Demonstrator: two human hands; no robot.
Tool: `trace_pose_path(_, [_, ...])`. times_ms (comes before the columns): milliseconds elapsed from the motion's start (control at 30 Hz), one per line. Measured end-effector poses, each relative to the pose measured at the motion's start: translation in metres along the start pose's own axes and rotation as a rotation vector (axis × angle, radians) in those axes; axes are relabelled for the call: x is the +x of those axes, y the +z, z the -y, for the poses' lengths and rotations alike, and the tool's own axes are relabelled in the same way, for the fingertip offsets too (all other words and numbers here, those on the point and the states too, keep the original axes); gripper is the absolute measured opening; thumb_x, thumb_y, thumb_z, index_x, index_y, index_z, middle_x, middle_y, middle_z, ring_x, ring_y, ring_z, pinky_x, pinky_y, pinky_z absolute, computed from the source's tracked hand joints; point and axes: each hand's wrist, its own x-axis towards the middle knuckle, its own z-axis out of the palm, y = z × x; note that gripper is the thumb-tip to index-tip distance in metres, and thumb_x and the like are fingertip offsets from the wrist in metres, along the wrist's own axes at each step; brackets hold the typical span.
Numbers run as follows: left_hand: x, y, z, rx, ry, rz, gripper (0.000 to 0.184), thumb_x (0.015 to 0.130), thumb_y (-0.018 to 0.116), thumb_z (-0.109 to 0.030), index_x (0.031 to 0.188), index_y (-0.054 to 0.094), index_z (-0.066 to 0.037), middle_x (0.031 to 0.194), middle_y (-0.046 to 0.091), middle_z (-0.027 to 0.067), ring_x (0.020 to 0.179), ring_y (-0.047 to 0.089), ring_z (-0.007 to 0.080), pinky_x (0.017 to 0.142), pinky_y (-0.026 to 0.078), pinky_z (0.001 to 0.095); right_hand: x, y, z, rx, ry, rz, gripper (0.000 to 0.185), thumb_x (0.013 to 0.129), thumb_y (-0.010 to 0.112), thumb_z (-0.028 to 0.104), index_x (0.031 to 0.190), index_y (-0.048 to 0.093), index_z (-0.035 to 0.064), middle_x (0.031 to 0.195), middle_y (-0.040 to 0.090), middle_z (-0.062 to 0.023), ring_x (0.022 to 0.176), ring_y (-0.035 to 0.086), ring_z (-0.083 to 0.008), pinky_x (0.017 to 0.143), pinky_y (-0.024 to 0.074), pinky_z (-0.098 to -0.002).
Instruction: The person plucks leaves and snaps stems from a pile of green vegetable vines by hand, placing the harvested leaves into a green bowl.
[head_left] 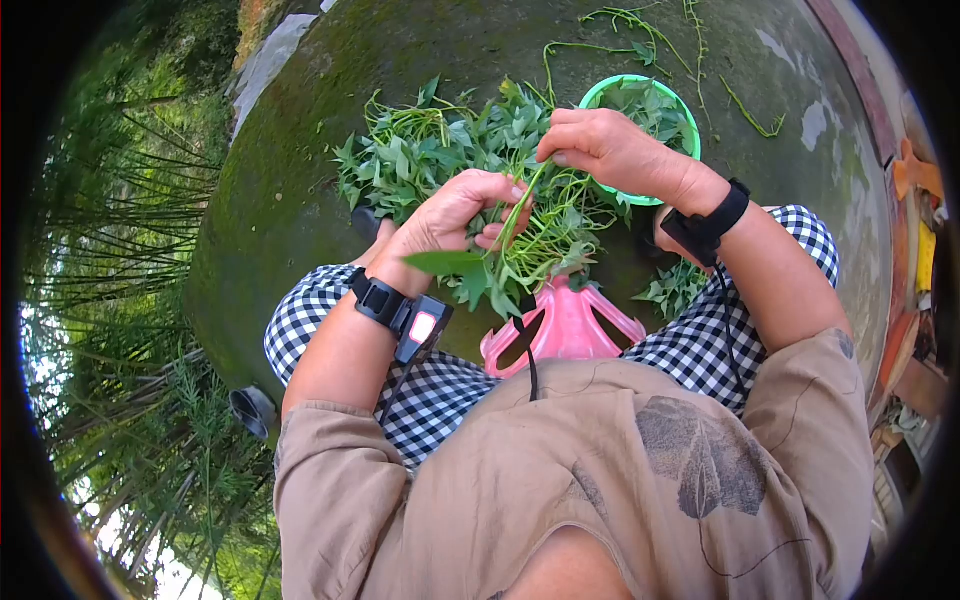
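Leafy stems (pixel 537 183): slim, green, pointed-leaved | left hand (pixel 452 214): pinching them | right hand (pixel 618 150): pinching upper end

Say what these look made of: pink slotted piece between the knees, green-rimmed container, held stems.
Pink slotted piece: likely moulded plastic, semi-gloss; smooth curved ribs, soft highlights.
Green-rimmed container: rim probably plastic, smooth; even, bright colour. Body mostly hidden.
Held stems: plant matter, apparently fresh; green, slender, leafy.

Soft daylight, blown-out glare lower L, fisheye distort., blk corners
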Motion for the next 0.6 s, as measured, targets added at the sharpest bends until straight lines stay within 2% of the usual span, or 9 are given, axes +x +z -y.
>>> trace_pose_path(33, [0.002, -0.003, 0.002, -0.040, -0.011, 0.023, 0.015, 0.084, 0.059, -0.015, 0.084, 0.059, 0.000, 0.064, 0.052, 0.0055, 0.046, 0.041, 0.0091, 0.039, 0.030, 0.0232, 0.000, 0.001, 0.001, -0.027, -0.005, -0.004, 0.009, 0.083, 0.064, 0.010, 0.092, 0.066, 0.0062, 0.088, 0.063, -0.0081, 0.084, 0.063, -0.0299, 0.073, 0.0498, -0.0390])
trace_pose_path(133, [0.009, 0.000, 0.007, 0.119, 0.060, -0.252, 0.015, 0.083, 0.058, -0.016, 0.081, 0.057, -0.001, 0.064, 0.052, 0.0063, 0.049, 0.046, 0.0131, 0.041, 0.036, 0.0262, 0.000, 0.002, 0.005, -0.063, -0.033, -0.025, 0.010, 0.083, 0.065, 0.011, 0.092, 0.066, 0.0071, 0.086, 0.062, -0.0076, 0.083, 0.063, -0.0299, 0.071, 0.0496, -0.0396])
trace_pose_path(233, [0.014, -0.007, 0.010, 0.073, 0.114, -0.376, 0.016, 0.085, 0.056, -0.016, 0.079, 0.057, -0.001, 0.068, 0.057, 0.0094, 0.053, 0.055, 0.0187, 0.043, 0.043, 0.0294, 0.002, -0.004, 0.013, -0.031, -0.066, -0.039, 0.010, 0.082, 0.065, 0.012, 0.091, 0.066, 0.0080, 0.086, 0.062, -0.0072, 0.083, 0.063, -0.0299, 0.071, 0.0496, -0.0399])
trace_pose_path(267, [0.015, -0.010, 0.008, 0.133, 0.118, -0.427, 0.015, 0.088, 0.053, -0.016, 0.086, 0.055, -0.001, 0.076, 0.062, 0.0134, 0.062, 0.062, 0.0240, 0.051, 0.051, 0.0341, 0.003, -0.009, 0.013, -0.040, -0.056, -0.032, 0.010, 0.082, 0.065, 0.012, 0.091, 0.066, 0.0081, 0.086, 0.062, -0.0070, 0.083, 0.063, -0.0299, 0.071, 0.0497, -0.0400])
trace_pose_path(367, [0.006, 0.003, -0.008, 0.017, 0.185, -0.500, 0.016, 0.089, 0.052, -0.016, 0.096, 0.053, -0.001, 0.083, 0.065, 0.0157, 0.068, 0.065, 0.0264, 0.060, 0.054, 0.0385, -0.003, -0.013, -0.005, -0.167, 0.072, 0.029, 0.009, 0.080, 0.064, 0.010, 0.088, 0.065, 0.0054, 0.084, 0.060, -0.0090, 0.081, 0.060, -0.0302, 0.069, 0.0467, -0.0406])
trace_pose_path(400, [0.005, -0.003, -0.011, -0.041, 0.257, -0.511, 0.020, 0.089, 0.050, -0.017, 0.100, 0.051, 0.000, 0.082, 0.065, 0.0198, 0.069, 0.066, 0.0318, 0.065, 0.056, 0.0434, -0.005, -0.014, -0.013, -0.250, 0.162, 0.084, 0.009, 0.080, 0.064, 0.011, 0.087, 0.065, 0.0056, 0.084, 0.061, -0.0093, 0.082, 0.061, -0.0306, 0.070, 0.0470, -0.0410])
trace_pose_path(500, [0.005, -0.028, -0.029, -0.203, 0.433, -0.583, 0.012, 0.091, 0.045, -0.016, 0.096, 0.050, -0.006, 0.076, 0.060, 0.0107, 0.070, 0.062, 0.0271, 0.067, 0.054, 0.0440, -0.010, -0.015, -0.020, -0.358, 0.389, 0.172, 0.011, 0.078, 0.064, 0.013, 0.085, 0.068, 0.0060, 0.085, 0.066, -0.0118, 0.084, 0.063, -0.0325, 0.072, 0.0484, -0.0427])
trace_pose_path(567, [-0.002, -0.039, -0.037, -0.252, 0.522, -0.449, 0.010, 0.092, 0.047, -0.017, 0.089, 0.051, -0.008, 0.065, 0.045, 0.0010, 0.063, 0.050, 0.0160, 0.065, 0.048, 0.0332, -0.011, -0.017, -0.020, -0.385, 0.521, 0.204, 0.012, 0.077, 0.064, 0.013, 0.086, 0.069, 0.0060, 0.084, 0.067, -0.0130, 0.084, 0.064, -0.0331, 0.072, 0.0486, -0.0426])
trace_pose_path(600, [-0.008, -0.044, -0.042, -0.287, 0.515, -0.369, 0.010, 0.092, 0.046, -0.016, 0.086, 0.049, -0.009, 0.062, 0.036, -0.0025, 0.057, 0.041, 0.0118, 0.055, 0.040, 0.0281, -0.012, -0.018, -0.019, -0.394, 0.536, 0.201, 0.013, 0.077, 0.064, 0.012, 0.087, 0.069, 0.0060, 0.085, 0.068, -0.0134, 0.084, 0.064, -0.0332, 0.072, 0.0488, -0.0424])
